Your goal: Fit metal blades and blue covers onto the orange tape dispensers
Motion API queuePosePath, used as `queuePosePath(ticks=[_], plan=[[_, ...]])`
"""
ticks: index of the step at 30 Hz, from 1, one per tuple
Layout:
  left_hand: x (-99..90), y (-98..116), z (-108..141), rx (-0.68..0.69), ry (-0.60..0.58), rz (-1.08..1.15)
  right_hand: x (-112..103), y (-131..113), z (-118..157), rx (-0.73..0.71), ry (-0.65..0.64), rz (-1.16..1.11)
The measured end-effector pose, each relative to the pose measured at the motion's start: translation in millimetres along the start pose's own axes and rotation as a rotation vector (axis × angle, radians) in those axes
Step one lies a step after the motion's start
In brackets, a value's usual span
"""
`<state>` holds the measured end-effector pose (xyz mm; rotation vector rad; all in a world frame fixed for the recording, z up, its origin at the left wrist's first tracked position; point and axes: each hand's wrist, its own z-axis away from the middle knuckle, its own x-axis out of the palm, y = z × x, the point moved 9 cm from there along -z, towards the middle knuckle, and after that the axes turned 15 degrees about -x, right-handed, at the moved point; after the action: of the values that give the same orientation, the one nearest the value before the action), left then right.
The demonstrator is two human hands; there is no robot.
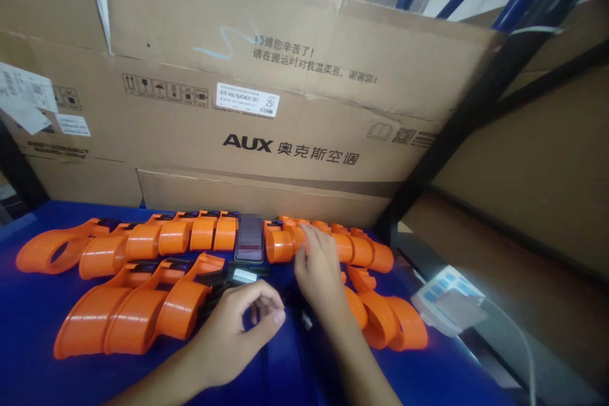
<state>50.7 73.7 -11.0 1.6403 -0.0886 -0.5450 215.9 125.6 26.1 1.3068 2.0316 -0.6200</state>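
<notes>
Carton [209, 124] contents hidden | left grip [233, 330] parted | right grip [320, 266] at orange holders [280, 247], hold unclear

The head camera is looking forward and down, sitting close above the left hand [245, 320] and right hand [318, 266]. It's squarely facing a cardboard carton [190, 133] beyond the blue tabletop [33, 349].
</notes>
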Motion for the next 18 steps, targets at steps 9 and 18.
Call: queuePosePath(ticks=[9,18], plan=[[1.7,2,4,0.009,0.003,-0.047,28,3,10,0.010,-0.342,0.290],[3.3,3,4,0.000,-0.006,-0.056,42,2,-1,-0.027,-0.389,0.290]])
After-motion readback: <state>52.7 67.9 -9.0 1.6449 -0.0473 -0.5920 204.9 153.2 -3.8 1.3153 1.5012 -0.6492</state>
